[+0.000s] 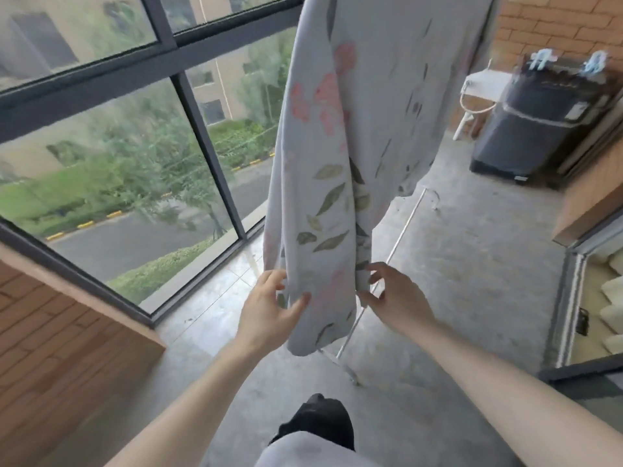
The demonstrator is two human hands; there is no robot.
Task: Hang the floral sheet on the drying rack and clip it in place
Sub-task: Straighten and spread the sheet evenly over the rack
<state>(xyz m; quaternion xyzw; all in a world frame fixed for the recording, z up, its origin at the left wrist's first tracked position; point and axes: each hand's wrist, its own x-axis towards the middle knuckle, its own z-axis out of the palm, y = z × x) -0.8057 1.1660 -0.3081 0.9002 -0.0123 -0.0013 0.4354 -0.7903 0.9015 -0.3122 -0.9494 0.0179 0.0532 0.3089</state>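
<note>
A dark-framed window (188, 106) fills the left, with a brick-patterned wall (57, 358) below it. The left hand (266, 308) grips the lower left edge of the floral sheet (337, 163), thumb and fingers curled round the cloth. The sheet hangs in the middle, its top cut off above. The right hand (394, 298) pinches its right edge. Behind, the drying rack (397, 237) shows only thin metal legs. Far right, a dark washing machine (539, 129) carries two blurred blue clips (542, 60).

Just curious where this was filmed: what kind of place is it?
Probably an enclosed home balcony used for laundry: big windows overlooking a street, a washing machine by the brick wall, and a floral sheet hanging up.
</note>
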